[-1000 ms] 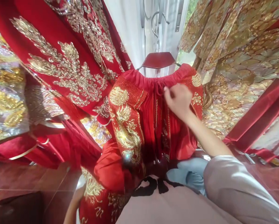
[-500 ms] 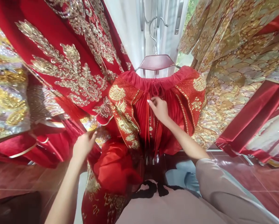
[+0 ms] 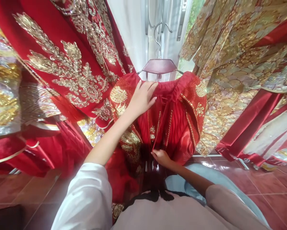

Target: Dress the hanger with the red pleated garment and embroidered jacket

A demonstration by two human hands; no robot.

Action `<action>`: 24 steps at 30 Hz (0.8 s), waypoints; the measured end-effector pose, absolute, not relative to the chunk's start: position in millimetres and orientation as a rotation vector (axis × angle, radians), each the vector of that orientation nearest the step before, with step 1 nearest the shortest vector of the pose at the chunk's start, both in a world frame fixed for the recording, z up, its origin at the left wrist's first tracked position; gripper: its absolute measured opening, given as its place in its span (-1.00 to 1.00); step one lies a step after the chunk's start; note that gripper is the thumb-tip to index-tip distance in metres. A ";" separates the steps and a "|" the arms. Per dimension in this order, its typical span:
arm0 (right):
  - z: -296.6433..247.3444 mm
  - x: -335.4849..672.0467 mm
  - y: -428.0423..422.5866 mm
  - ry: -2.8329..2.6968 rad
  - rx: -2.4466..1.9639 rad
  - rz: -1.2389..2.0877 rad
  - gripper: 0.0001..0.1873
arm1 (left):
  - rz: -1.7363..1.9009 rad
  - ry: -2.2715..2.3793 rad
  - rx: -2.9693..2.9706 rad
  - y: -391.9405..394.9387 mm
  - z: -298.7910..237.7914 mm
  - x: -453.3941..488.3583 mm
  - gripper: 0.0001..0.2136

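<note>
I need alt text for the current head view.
A person's left hand touches the gathered top of red, gold-embroidered clothes on a hanger, while the right hand holds a red cord. Red cloth hangs left, gold-patterned cloth right.

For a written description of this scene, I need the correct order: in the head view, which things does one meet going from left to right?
Gold-and-silver sequined fabric, red fabric with glittering embroidery, left hand, right hand, gold scale-patterned garment.
</note>
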State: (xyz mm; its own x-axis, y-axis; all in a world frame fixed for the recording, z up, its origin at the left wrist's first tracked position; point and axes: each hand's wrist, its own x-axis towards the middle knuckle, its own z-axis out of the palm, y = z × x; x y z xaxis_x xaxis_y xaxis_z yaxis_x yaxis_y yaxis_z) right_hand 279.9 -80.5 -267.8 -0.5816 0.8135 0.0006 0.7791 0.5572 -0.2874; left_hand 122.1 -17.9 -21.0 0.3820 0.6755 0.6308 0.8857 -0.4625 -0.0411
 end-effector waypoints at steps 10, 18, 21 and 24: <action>-144.7 303.0 2.2 -1.792 -1.167 0.471 -0.69 | -0.396 -1.441 -2.218 -10.1 -33.5 151.3 -0.67; -127.7 272.3 22.4 -1.479 -0.942 0.725 -0.76 | -0.127 -1.541 -2.279 1.7 -32.9 140.3 -0.86; -127.5 268.5 6.5 -1.539 -0.983 0.564 -0.80 | -0.132 -1.520 -2.408 0.6 -28.3 134.2 -0.87; -130.3 266.1 -2.1 -1.534 -0.999 0.440 -0.80 | -0.157 -1.507 -2.515 -0.8 -24.3 130.3 -0.85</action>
